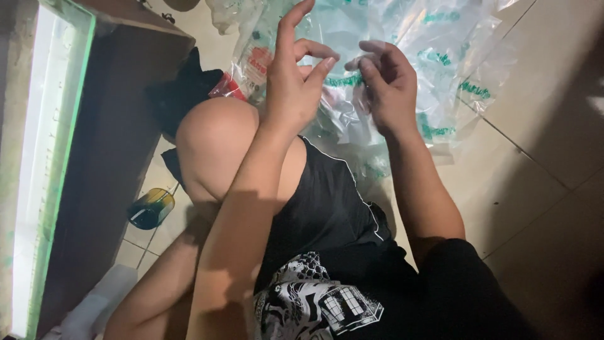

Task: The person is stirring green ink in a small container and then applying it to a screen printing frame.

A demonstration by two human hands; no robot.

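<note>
Clear plastic bags between both hands

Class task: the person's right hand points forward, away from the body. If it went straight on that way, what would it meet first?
Most likely the clear plastic bags with green print, lying just beyond the right hand; its fingertips seem already at the plastic, though depth is unclear.
</note>
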